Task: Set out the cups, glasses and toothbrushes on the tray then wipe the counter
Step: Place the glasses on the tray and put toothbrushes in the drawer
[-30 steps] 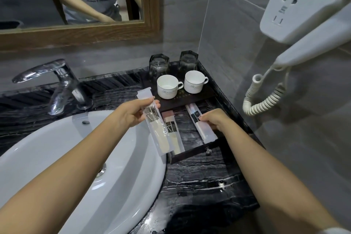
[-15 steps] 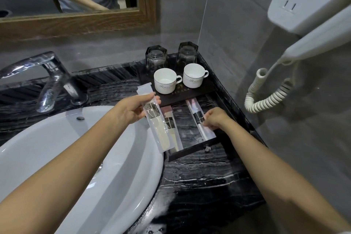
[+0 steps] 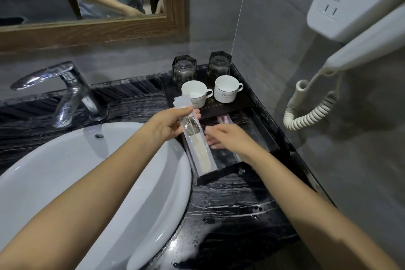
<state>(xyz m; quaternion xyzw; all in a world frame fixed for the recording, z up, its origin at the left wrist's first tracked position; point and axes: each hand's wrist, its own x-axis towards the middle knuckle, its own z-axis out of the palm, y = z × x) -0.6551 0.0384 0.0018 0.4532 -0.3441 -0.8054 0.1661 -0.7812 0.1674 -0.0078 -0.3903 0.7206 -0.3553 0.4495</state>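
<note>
A dark tray (image 3: 219, 175) sits in the counter's right corner. Two upturned glasses (image 3: 184, 69) (image 3: 219, 65) stand at its back, with two white cups (image 3: 194, 93) (image 3: 226, 91) in front of them. My left hand (image 3: 167, 126) grips a wrapped toothbrush (image 3: 197, 144) that hangs over the tray's left edge. My right hand (image 3: 223, 138) lies over the tray's front compartment with its fingers spread, pointing left. Another wrapped toothbrush (image 3: 224, 119) shows its pink end beyond that hand and runs under my wrist. Anything else beneath the hand is hidden.
A white basin (image 3: 87, 182) fills the left, with a chrome faucet (image 3: 65, 92) behind it. The black marble counter (image 3: 230, 215) in front of the tray looks wet. A wall hair dryer (image 3: 355, 19) and its coiled cord (image 3: 311, 114) hang at the right, above the tray.
My right hand has left the right-hand toothbrush packet and slid left across the tray's front compartment. My left hand still holds its packet in about the same place.
</note>
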